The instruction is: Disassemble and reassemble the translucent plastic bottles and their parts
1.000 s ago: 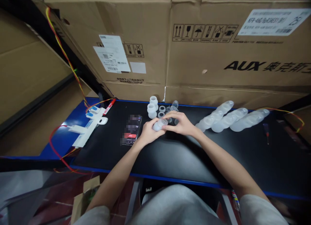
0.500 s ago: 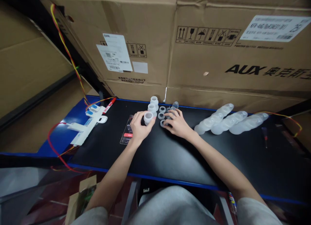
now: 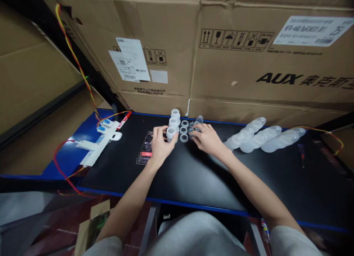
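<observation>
My left hand point(image 3: 162, 144) is closed round a translucent white plastic jar point(image 3: 171, 132), its open mouth facing up. It is the nearest in a row with two like jars point(image 3: 174, 122) behind it. Just right of the row lie three whitish plastic rings point(image 3: 184, 138) in a line. My right hand point(image 3: 208, 138) is over small clear plastic pieces point(image 3: 191, 125) beside the rings. Its thumb and fingers are curled together at the near end of these pieces. What they pinch is mostly hidden. A clear rounded piece point(image 3: 199, 118) shows behind the fingers.
Three rows of translucent domed pieces point(image 3: 272, 136) lie on the right of the black tabletop point(image 3: 177, 178). Near my left hand is a phone point(image 3: 145, 147). A power strip point(image 3: 98, 145) and red marker point(image 3: 124, 120) lie further left. Large cardboard boxes point(image 3: 166, 27) stand behind; a small screwdriver point(image 3: 302, 154) lies far right.
My left hand has set the jar a little further right, in line with the others. My right hand has left the nearest ring and shifted slightly right to the small clear pieces.
</observation>
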The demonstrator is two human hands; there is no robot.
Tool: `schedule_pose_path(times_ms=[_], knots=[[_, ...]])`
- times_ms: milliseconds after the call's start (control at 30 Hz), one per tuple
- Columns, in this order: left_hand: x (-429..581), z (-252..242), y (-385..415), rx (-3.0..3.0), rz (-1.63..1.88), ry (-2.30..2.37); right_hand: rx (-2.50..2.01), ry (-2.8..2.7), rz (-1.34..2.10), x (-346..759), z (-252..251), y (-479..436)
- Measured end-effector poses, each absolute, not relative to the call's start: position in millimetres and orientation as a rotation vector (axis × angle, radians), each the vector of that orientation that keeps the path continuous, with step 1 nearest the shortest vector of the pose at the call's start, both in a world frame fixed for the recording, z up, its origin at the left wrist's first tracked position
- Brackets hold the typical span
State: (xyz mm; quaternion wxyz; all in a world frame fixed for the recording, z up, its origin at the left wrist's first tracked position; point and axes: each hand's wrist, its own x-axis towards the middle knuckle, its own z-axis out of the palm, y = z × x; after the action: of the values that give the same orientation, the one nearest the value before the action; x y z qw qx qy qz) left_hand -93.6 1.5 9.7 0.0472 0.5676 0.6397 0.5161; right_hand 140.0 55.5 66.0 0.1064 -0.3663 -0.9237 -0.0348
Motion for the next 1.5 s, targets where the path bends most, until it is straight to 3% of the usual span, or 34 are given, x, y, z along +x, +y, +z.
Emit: schedule_pose_path(times_ms=[100,233,467,633,767,933,1133,1333,1500], knots=[[-96,7,3,1.682,1.542,2.033,-1.379,-2.758,-0.170,150,84,54],[-98,4,5,1.625,1.471,2.166,-1.593,-2.835,0.013,152,90,52],[-94,4,2,1.610,1.485,2.141,-1.468,-2.827,0.062,151,83,55],[-92,6,1,1.651,1.453,2.138,-1.353,-2.765,0.199,166,108,55],[-93,6,1,1.667,1.445,2.156,-1.418,-2.597,-0.035,202,130,54],[-90,0,-3,1.799,1.646,2.035,-1.516,-2.573,-0.204,255,116,60],[-77,-7,-15,2.172,1.867,1.643,-1.477,-2.682,0.012,252,122,53],[-56,1,-36,2.376,1.551,1.239,-1.169,-2.726,0.624,194,157,12],[-37,-4,-40,2.148,1.421,1.208,-0.948,-2.679,0.777,171,156,4]])
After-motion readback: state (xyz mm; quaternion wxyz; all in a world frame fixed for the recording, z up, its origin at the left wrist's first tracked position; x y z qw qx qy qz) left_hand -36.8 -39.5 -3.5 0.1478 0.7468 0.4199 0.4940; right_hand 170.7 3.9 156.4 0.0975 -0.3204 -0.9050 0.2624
